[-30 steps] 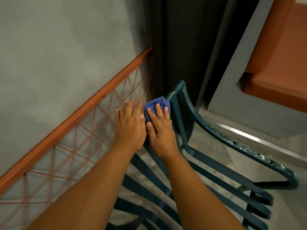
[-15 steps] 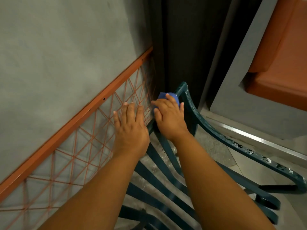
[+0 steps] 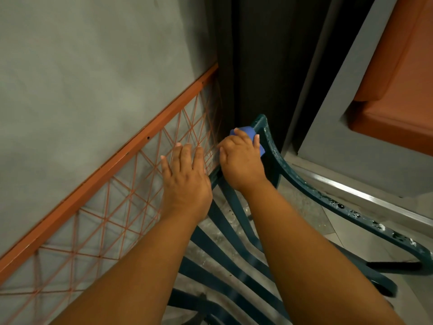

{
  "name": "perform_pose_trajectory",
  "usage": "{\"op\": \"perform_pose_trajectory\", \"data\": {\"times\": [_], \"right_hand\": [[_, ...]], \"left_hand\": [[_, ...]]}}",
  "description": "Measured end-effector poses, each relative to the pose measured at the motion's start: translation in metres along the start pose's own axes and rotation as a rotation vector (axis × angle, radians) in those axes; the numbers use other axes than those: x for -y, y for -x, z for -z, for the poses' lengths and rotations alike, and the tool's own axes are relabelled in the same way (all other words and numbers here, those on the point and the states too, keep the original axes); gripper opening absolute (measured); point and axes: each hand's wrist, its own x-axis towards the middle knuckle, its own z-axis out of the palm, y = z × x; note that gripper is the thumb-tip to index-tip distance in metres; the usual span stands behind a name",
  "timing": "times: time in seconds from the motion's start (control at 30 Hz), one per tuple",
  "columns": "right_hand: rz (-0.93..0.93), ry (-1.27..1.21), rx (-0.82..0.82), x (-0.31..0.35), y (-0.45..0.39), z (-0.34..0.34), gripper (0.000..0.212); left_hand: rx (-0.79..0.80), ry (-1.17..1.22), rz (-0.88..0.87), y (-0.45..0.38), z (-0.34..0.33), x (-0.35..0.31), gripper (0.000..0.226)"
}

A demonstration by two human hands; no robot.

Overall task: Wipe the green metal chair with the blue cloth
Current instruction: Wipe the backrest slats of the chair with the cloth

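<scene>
The green metal chair [image 3: 304, 184] has dark teal slats and a curved armrest with chipped paint, running from centre to lower right. My right hand [image 3: 241, 160] presses the blue cloth [image 3: 248, 133] onto the chair's top corner, fingers curled over it; most of the cloth is hidden under the hand. My left hand [image 3: 185, 181] lies flat with fingers spread, just left of the right hand, resting on the top edge of the chair back beside the orange netting.
An orange-framed string lattice [image 3: 117, 207] runs diagonally along the grey wall [image 3: 82, 66] at left. A dark curtain or panel [image 3: 269, 55] fills the corner behind the chair. An orange cushioned seat [image 3: 398, 90] sits at upper right above a metal floor strip [image 3: 363, 195].
My right hand has slid the cloth up and to the right along the chair's top rail to the corner. My left hand has stayed on the rail, now apart from the right.
</scene>
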Motion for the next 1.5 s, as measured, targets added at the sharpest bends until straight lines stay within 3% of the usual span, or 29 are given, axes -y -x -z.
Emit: {"op": "perform_pose_trajectory", "data": {"times": [0.17, 0.4, 0.53, 0.63, 0.87, 0.93, 1.03, 1.13, 1.33, 1.5], "right_hand": [[0.235, -0.17, -0.019, -0.013, 0.025, 0.006, 0.026], [-0.129, -0.057, -0.051, -0.01, -0.02, 0.003, 0.032], [0.078, -0.198, -0.113, -0.009, 0.011, -0.003, 0.024], [0.168, -0.194, -0.043, -0.026, 0.007, 0.006, 0.025], [-0.125, 0.053, 0.025, -0.028, -0.043, 0.008, 0.035], [-0.076, 0.091, 0.009, -0.019, -0.032, 0.001, 0.035], [0.107, -0.039, -0.05, -0.016, -0.008, -0.002, 0.027], [0.161, -0.065, -0.004, -0.031, -0.011, 0.007, 0.03], [-0.139, 0.013, -0.063, -0.027, -0.039, 0.0, 0.037], [0.168, -0.097, -0.072, -0.037, -0.017, 0.007, 0.023]], "left_hand": [[-0.006, 0.011, 0.006, 0.0, 0.001, 0.0, 0.056], [0.002, 0.036, -0.003, 0.0, 0.002, 0.0, 0.057], [0.013, 0.031, 0.01, 0.001, 0.003, -0.001, 0.055], [0.015, 0.039, 0.005, 0.001, 0.005, -0.002, 0.055], [0.015, 0.035, -0.01, -0.003, 0.002, 0.0, 0.054], [0.018, 0.027, -0.019, -0.005, 0.0, 0.001, 0.055], [0.01, 0.026, -0.013, -0.005, -0.001, 0.0, 0.056], [-0.006, 0.034, -0.022, -0.003, 0.0, -0.002, 0.056], [-0.001, 0.034, -0.024, -0.002, 0.003, -0.002, 0.053], [0.014, 0.013, -0.018, -0.001, 0.007, -0.004, 0.052]]}}
